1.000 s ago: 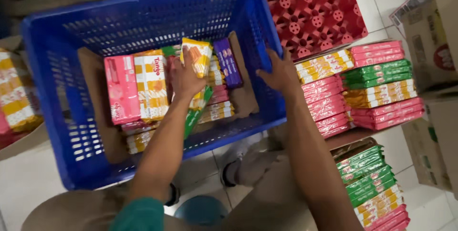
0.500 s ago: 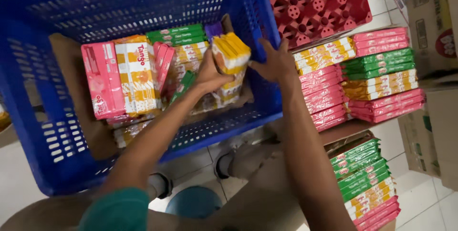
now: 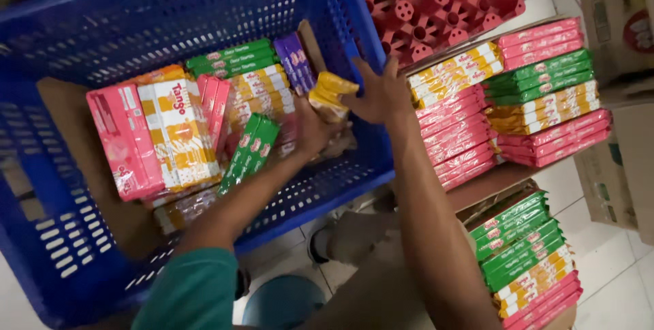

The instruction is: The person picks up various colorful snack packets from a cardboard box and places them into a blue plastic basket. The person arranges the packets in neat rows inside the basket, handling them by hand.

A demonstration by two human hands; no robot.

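Blue basket [image 3: 170, 23]: both hands' fingers [image 3: 368, 74] clasp yellow pack [image 3: 330, 93].

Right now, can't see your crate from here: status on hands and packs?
Left hand and right hand both grip the yellow pack. Blue crate holds mixed packs. Crate wall close beside right hand.

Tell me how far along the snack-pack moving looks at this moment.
Done: stacks of pink, green and yellow packs sit on the open cardboard box outside the crate, with more in a box below. In hand: the left hand and right hand grip a yellow pack at the blue crate wall. Left: many packs lie in the crate.
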